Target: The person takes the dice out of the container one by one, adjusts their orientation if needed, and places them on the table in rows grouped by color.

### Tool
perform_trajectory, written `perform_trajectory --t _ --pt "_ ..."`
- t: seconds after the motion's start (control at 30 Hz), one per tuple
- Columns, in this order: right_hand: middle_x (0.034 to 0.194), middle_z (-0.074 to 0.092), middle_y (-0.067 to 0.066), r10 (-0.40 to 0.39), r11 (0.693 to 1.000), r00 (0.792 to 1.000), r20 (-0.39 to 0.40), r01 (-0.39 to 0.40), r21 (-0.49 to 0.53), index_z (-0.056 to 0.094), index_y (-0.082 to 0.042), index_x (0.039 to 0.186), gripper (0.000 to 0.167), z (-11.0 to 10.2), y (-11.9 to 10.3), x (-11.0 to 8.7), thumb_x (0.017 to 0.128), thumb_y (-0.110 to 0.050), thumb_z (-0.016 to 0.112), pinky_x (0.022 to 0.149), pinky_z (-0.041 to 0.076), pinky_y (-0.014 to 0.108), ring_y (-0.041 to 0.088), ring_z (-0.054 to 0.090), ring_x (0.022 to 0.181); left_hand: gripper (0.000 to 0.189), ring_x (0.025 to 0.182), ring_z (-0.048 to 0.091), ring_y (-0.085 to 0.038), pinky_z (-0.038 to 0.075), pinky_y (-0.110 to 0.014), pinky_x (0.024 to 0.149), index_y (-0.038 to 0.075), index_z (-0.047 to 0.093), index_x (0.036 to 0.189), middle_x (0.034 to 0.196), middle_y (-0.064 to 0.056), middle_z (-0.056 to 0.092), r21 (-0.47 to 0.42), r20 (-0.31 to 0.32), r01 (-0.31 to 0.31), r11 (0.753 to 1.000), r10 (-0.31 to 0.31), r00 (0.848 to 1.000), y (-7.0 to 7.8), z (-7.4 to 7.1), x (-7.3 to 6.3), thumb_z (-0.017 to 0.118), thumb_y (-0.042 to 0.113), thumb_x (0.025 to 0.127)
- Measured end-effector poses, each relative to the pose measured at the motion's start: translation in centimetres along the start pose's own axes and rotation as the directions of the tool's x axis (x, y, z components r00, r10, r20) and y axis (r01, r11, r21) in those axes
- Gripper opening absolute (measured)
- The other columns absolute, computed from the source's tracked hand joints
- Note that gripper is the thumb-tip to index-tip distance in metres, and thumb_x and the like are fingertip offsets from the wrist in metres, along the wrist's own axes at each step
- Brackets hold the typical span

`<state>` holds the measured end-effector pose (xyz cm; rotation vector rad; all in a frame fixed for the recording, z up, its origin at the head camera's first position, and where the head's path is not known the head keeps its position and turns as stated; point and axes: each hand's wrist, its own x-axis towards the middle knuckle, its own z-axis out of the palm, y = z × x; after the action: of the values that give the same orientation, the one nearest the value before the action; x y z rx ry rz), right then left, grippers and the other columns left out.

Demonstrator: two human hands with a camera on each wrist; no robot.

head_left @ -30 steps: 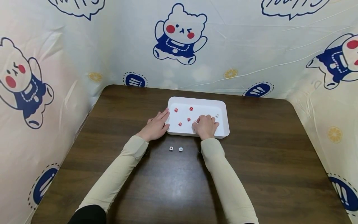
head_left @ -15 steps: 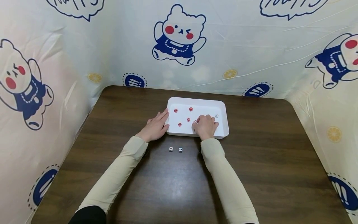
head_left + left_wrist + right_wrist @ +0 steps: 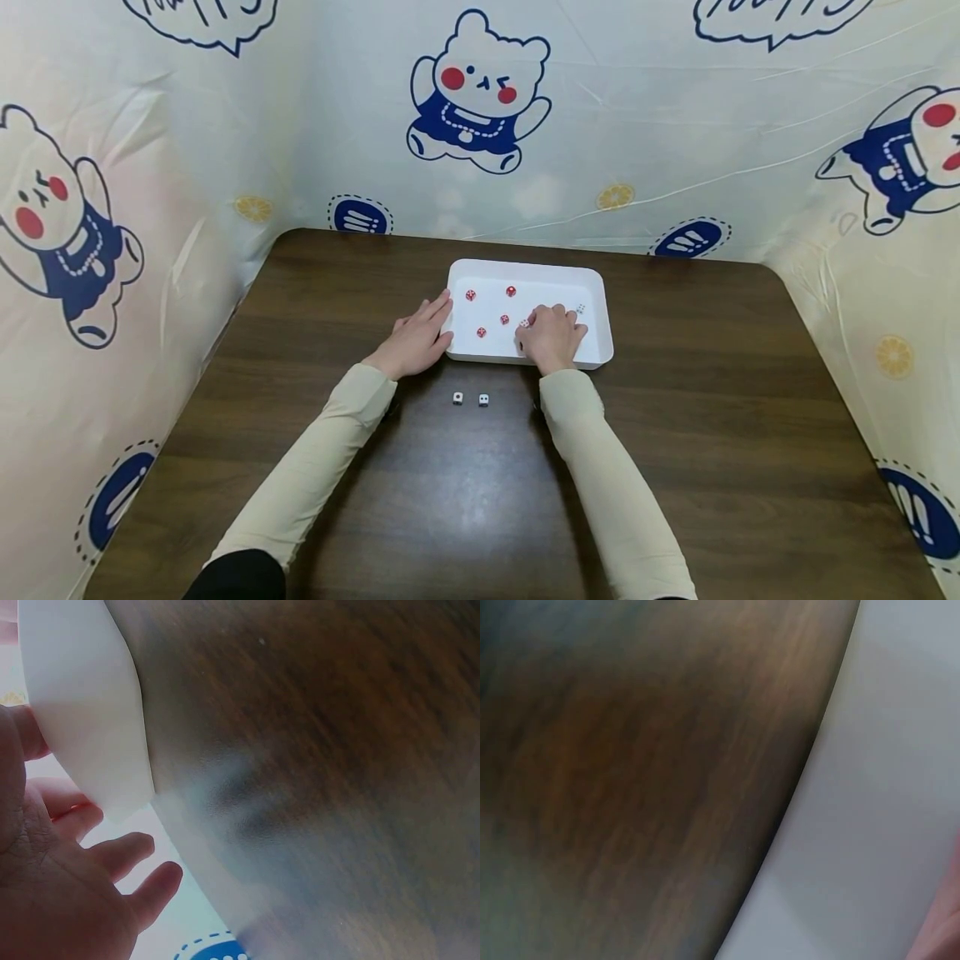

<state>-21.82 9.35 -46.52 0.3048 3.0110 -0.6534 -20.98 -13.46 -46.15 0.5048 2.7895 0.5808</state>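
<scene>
A white tray lies near the back of the table. Several red dice are spread over its left and middle part. My left hand rests against the tray's left end, fingers extended along the rim; the left wrist view shows fingers touching the tray wall. Inside the tray, my right hand reaches down with bent fingers. One white die shows beside its thumb side, another white die just past its fingers. The right fingertips are hidden, so whether they pinch a die is unclear.
Two white dice, a left one and a right one, sit on the dark wooden table in front of the tray, between the forearms. A printed curtain stands behind the table and along both sides.
Both hands, the tray and the dice keep their places. Only the head view shifts very slightly.
</scene>
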Motion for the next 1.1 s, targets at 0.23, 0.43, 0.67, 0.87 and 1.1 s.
perform_trajectory --t 0.23,0.43,0.67,0.87,1.1 --pt "0.096 0.053 0.01 -0.001 1.0 1.0 -0.011 0.001 0.013 0.063 -0.011 0.086 0.015 -0.4 -0.1 -0.2 0.084 -0.025 0.066 0.093 0.03 0.052 0.033 0.043 0.103 0.063 0.15 0.013 -0.035 0.019 -0.062 0.113 0.012 0.017 0.155 0.164 0.003 0.003 0.0 0.001 0.001 1.0 -0.001 1.0 0.0 0.0 -0.1 0.041 0.035 0.102" --pt "0.098 0.053 0.011 -0.012 1.0 1.0 -0.015 0.012 0.021 0.064 -0.011 0.089 0.018 -0.7 0.1 -0.2 0.086 -0.028 0.068 0.093 0.029 0.052 0.032 0.043 0.103 0.063 0.15 0.012 -0.034 0.018 -0.062 0.113 0.012 0.016 0.155 0.164 0.003 0.003 -0.001 0.003 0.002 1.0 -0.002 1.0 0.1 0.0 -0.1 0.04 0.036 0.102" --pt "0.103 0.054 0.011 -0.044 0.998 0.999 -0.032 0.045 0.034 0.067 -0.011 0.093 0.021 -1.1 0.2 -0.5 0.086 -0.03 0.068 0.093 0.028 0.052 0.032 0.042 0.106 0.063 0.15 0.011 -0.034 0.018 -0.062 0.113 0.012 0.016 0.155 0.165 0.002 0.003 -0.008 0.002 0.002 1.0 -0.002 1.0 0.2 -0.2 -0.2 0.04 0.036 0.102" --pt "0.105 0.054 0.012 -0.083 0.995 0.996 -0.037 0.085 0.05 0.068 -0.01 0.094 0.022 -1.6 0.0 -0.9 0.085 -0.03 0.07 0.092 0.027 0.051 0.031 0.042 0.105 0.063 0.15 0.011 -0.034 0.018 -0.062 0.113 0.012 0.016 0.155 0.165 0.002 0.003 -0.014 0.0 0.0 1.0 0.0 1.0 0.2 -0.1 -0.2 0.041 0.035 0.102" --pt "0.11 0.055 0.012 -0.117 0.992 0.992 -0.04 0.119 0.047 0.068 -0.011 0.093 0.021 -2.4 -0.1 -1.4 0.085 -0.031 0.07 0.093 0.026 0.052 0.031 0.041 0.108 0.063 0.15 0.012 -0.036 0.018 -0.063 0.113 0.011 0.016 0.155 0.165 0.0 0.004 -0.006 -0.003 -0.01 1.0 0.01 1.0 0.1 -0.1 -0.2 0.042 0.033 0.102"
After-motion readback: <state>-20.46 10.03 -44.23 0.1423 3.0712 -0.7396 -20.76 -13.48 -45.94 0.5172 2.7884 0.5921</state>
